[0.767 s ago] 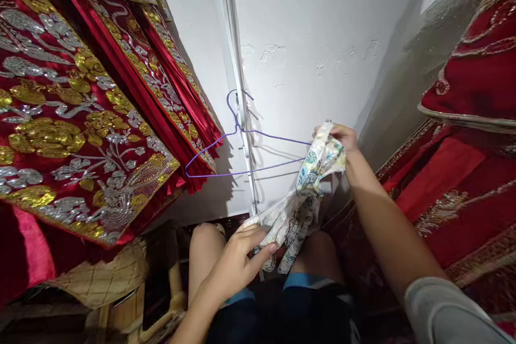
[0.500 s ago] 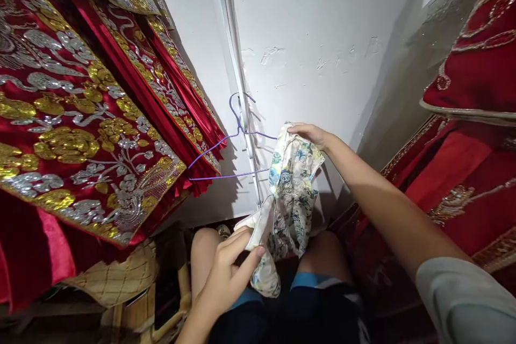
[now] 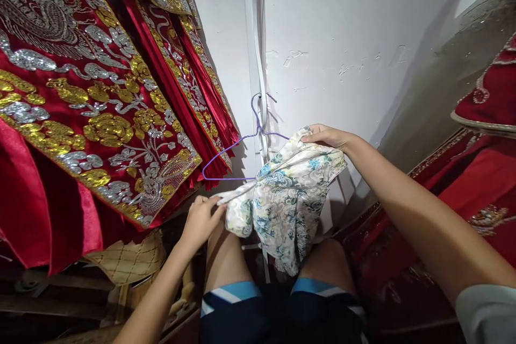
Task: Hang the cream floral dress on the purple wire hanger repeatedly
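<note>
A short-sleeved floral blouse [image 3: 278,204], white with blue and yellow print, is stretched between my hands. My right hand [image 3: 324,136] pinches its upper shoulder, where the right end of a purple wire hanger [image 3: 230,178] goes under the cloth. At the lower left, my left hand [image 3: 205,215] grips the blouse's other edge near the short sleeve. The hanger's left half is bare, and its hook rests at a white upright rail [image 3: 258,64] on the wall. How far the hanger reaches inside the blouse is hidden.
Red costumes with gold and silver sequins [image 3: 108,129] hang close at left. More red embroidered cloth [image 3: 463,172] hangs at right. A white wall [image 3: 334,21] with peeling paint stands ahead. A woven bamboo seat [image 3: 131,258] is at lower left.
My left hand has moved left and up, pulling the blouse's edge outward. The bunched blouse has spread open toward the hanger's left side. My right hand keeps its grip on the shoulder.
</note>
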Demonstrator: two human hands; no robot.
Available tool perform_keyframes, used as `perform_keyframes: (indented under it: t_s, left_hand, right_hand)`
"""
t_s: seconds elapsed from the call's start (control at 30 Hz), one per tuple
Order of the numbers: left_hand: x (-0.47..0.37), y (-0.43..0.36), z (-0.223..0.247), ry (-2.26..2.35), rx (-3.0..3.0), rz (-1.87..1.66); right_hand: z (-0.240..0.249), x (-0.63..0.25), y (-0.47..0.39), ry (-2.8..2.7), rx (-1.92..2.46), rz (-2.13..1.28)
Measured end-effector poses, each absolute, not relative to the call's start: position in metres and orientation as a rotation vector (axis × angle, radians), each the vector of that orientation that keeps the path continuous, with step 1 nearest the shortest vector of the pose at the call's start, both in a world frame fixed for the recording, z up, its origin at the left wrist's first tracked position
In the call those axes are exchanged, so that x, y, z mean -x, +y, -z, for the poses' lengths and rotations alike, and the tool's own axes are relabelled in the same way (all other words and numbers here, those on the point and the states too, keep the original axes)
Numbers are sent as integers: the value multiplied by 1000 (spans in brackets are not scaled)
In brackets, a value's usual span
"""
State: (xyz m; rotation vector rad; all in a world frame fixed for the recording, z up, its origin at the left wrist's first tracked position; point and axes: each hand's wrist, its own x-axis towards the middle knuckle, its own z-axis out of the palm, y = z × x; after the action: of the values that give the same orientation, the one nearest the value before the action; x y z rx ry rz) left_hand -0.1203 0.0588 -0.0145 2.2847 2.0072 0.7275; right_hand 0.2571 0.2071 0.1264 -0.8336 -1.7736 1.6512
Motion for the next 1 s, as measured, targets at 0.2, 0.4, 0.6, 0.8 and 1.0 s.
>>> perform_keyframes:
  t_s: [0.2,0.4,0.6,0.8,1.0]
  left_hand:
    - [127,87,-15,2093,-2208,-1163]
    - [104,93,-37,1642,-2106,-1685]
    - [78,121,-73,1625,-2115,-1913]
    - [85,119,-79,1780,-2047,-1705]
    - [74,103,-88,1805,-2081,-1591]
  right_hand:
    - [-142,-261,210,-1831,920,-1585]
    - [-137,-259,209,-1788,965,-1652]
    - [-100,-269,201,-1576,1074,-1723]
    - [-55,-296,167,-1299,918,-1287]
    - [-85,-270,147,-1165,710,-1070]
